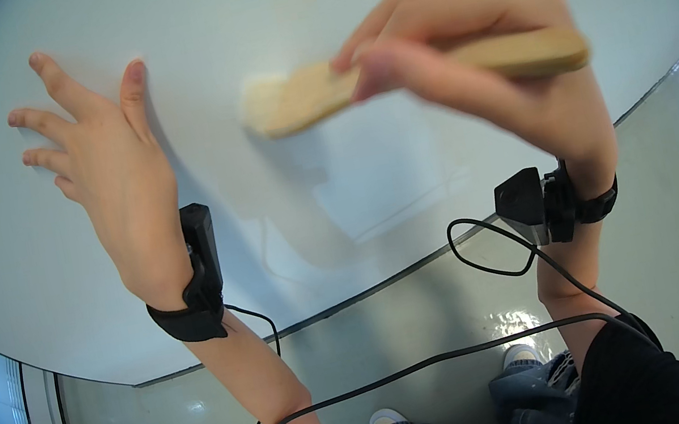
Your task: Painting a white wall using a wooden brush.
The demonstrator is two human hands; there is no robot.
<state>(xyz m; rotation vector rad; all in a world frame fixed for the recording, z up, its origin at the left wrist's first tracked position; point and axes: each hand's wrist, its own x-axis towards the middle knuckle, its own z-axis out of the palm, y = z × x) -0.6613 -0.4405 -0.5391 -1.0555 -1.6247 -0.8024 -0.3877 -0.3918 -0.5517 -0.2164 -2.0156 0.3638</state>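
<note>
My right hand (471, 32) grips a pale wooden brush (516, 55) between thumb and fingers. Its handle end points right, across the palm. The light-coloured head, probably bristles, points left and is blurred, so I cannot tell whether it touches the smooth white tabletop (303, 7). To the left, my left hand (112, 157) rests on or just over the white surface, back up, fingers and thumb spread, holding nothing. A shadow of the right hand and brush falls on the white surface between the two hands.
Black strapped devices sit on my left wrist (202, 263) and right wrist (536, 204). A black cable (447, 356) runs between my forearms and loops near the table's dark front edge (379, 283). Below are the shiny floor (370, 349) and my feet.
</note>
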